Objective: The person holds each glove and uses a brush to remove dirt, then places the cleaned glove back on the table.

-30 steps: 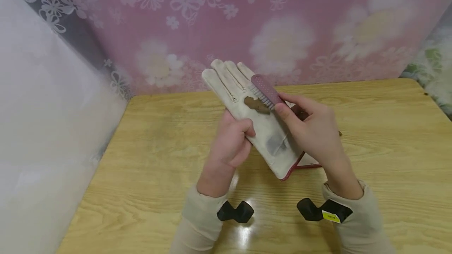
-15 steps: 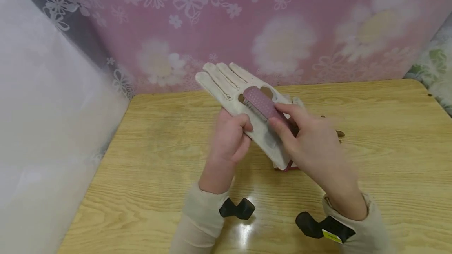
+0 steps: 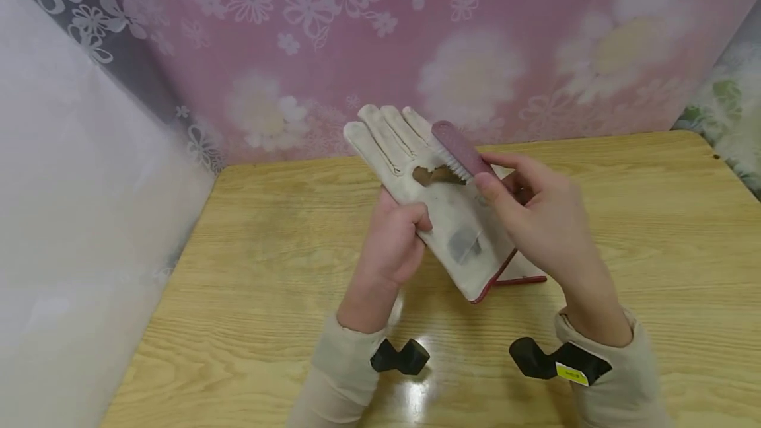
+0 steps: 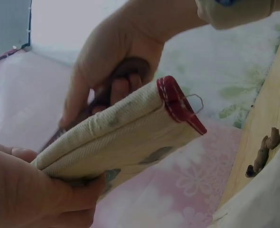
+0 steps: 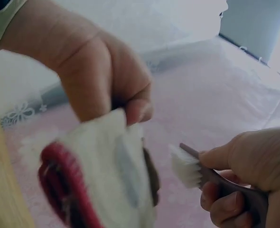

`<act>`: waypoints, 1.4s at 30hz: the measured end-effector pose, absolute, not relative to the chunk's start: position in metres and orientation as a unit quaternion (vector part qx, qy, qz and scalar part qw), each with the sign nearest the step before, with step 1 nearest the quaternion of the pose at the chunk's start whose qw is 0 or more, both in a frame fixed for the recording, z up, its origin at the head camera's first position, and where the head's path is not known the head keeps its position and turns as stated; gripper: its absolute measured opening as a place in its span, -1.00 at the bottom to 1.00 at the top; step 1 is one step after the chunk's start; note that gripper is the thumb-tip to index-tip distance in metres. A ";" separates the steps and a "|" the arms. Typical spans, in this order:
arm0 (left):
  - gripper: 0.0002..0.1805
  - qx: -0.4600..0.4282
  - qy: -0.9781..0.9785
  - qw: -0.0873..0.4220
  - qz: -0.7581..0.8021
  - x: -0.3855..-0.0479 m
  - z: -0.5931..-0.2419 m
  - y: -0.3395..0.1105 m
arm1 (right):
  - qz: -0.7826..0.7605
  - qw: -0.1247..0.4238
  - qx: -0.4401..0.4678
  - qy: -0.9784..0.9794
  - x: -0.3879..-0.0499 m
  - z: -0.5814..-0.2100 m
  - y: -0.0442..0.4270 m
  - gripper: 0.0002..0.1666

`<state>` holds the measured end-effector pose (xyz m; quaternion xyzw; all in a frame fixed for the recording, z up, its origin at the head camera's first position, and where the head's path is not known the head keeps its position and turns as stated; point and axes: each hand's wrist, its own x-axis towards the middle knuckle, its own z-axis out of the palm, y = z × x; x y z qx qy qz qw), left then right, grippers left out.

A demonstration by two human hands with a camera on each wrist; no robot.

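Note:
My left hand [image 3: 399, 233] grips a cream work glove [image 3: 442, 216] by its side, thumb on top, fingers underneath. The glove is tilted, its fingers pointing up and left. On its palm are a brown, mud-like smear [image 3: 436, 176] and a grey patch [image 3: 466, 244]. My right hand [image 3: 543, 216] holds a mauve brush [image 3: 460, 148] with white bristles. In the right wrist view the bristles [image 5: 185, 166] stand a little apart from the smeared side of the glove. The glove's red-edged cuff [image 4: 178, 102] gapes slightly in the left wrist view, a loose thread hanging from it.
Another cream piece with red trim [image 3: 523, 280] lies on the wooden table [image 3: 267, 269], partly hidden under the held glove and right hand. Brown lumps [image 4: 263, 152] lie on the table in the left wrist view. A pink flowered sheet [image 3: 357, 38] rises behind the table.
The brush swept down and left across the smear half a second ago, then came back up and right. The smear's outline has changed. The left hand keeps its grip on the glove.

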<state>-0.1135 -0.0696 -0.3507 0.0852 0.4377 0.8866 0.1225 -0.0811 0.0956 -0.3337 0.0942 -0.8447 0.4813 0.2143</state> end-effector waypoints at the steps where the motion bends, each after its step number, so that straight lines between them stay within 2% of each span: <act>1: 0.10 0.082 0.434 0.123 0.889 -0.114 -0.351 -0.071 | 0.479 0.216 0.103 -0.844 -0.078 -0.331 0.095 -0.62; 5: 0.11 0.084 0.413 0.113 0.900 -0.117 -0.350 -0.076 | 0.427 0.200 0.150 -0.869 -0.064 -0.321 0.092 -0.62; 10: 0.16 0.106 0.401 0.080 0.907 -0.117 -0.348 -0.077 | 0.346 0.169 0.144 -0.911 -0.055 -0.320 0.082 -0.61; 14: 0.17 0.114 0.420 0.061 0.898 -0.113 -0.346 -0.076 | 0.371 0.179 0.137 -0.901 -0.060 -0.327 0.069 -0.60; 19: 0.19 0.122 0.436 0.045 0.891 -0.112 -0.343 -0.077 | 0.401 0.216 0.138 -0.879 -0.066 -0.334 0.062 -0.62; 23: 0.20 0.131 0.456 0.062 0.878 -0.110 -0.342 -0.074 | 0.438 0.222 0.123 -0.862 -0.071 -0.337 0.062 -0.64; 29: 0.16 0.124 0.446 0.086 0.882 -0.111 -0.345 -0.070 | 0.474 0.191 0.094 -0.854 -0.073 -0.332 0.076 -0.63; 33: 0.14 0.109 0.440 0.094 0.886 -0.113 -0.345 -0.071 | 0.472 0.230 0.111 -0.844 -0.069 -0.328 0.083 -0.62; 38: 0.12 0.122 0.452 0.125 0.874 -0.113 -0.345 -0.072 | 0.391 0.287 0.172 -0.857 -0.070 -0.332 0.075 -0.56; 42: 0.06 0.120 0.447 0.137 0.876 -0.114 -0.347 -0.074 | 0.335 0.288 0.152 -0.884 -0.071 -0.335 0.068 -0.56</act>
